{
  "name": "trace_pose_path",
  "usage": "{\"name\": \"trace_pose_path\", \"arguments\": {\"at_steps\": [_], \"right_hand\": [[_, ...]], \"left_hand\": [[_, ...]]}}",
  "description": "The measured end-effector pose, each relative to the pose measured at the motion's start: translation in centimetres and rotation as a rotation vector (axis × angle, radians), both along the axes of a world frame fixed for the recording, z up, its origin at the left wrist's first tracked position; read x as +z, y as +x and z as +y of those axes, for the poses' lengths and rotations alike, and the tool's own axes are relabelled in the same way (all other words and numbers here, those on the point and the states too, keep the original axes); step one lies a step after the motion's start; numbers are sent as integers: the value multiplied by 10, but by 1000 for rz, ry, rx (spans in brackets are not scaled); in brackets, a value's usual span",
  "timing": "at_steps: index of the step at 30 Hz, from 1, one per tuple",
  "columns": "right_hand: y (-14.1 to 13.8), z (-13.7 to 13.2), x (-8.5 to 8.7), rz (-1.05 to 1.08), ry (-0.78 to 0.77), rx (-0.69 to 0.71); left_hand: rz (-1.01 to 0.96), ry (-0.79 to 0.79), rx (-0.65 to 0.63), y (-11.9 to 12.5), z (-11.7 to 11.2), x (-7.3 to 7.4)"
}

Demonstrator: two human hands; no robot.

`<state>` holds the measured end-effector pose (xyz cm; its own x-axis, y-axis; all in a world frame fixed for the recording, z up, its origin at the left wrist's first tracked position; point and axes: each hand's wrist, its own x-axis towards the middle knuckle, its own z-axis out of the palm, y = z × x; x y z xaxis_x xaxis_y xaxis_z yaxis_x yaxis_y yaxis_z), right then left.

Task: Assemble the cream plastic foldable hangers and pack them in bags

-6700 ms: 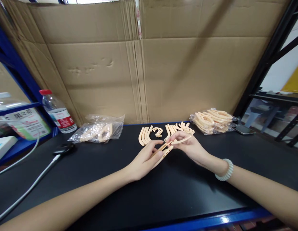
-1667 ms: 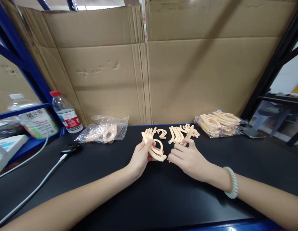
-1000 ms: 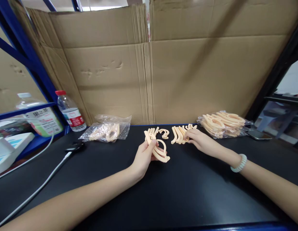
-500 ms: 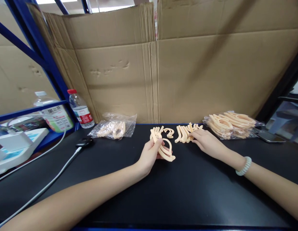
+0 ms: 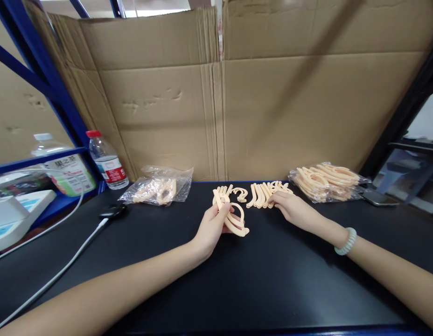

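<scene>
Clamping a curved, pale-beige plastic frame (image 5: 233, 227) in the left grip (image 5: 210, 228), centrally over the black tabletop (image 5: 258, 280); resting the right grip (image 5: 296, 208) at slim pale-beige plastic strips (image 5: 260, 196) near the far edge, cannot tell whether closed.

Cream looped piece (image 5: 234, 228) in left hand (image 5: 210, 229); curved strips (image 5: 260, 196) lying in row.

Left fingers (image 5: 226, 229) partly behind beige piece (image 5: 234, 227)
</scene>
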<state>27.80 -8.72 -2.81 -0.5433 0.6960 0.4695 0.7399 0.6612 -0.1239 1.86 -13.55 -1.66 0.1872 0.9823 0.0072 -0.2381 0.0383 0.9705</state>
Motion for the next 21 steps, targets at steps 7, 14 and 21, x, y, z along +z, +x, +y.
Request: {"name": "trace_pose_path", "arguments": {"at_steps": [7,14,21], "right_hand": [[-2,-3,3,-74,17,-37],[-4,-6,6,-126,39,-67],[-5,-8,8,-33,-22,-28]], "left_hand": [[1,8,-23,-1,1,0],[26,0,-15,1,0,2],[17,-6,-15,1,1,1]]}}
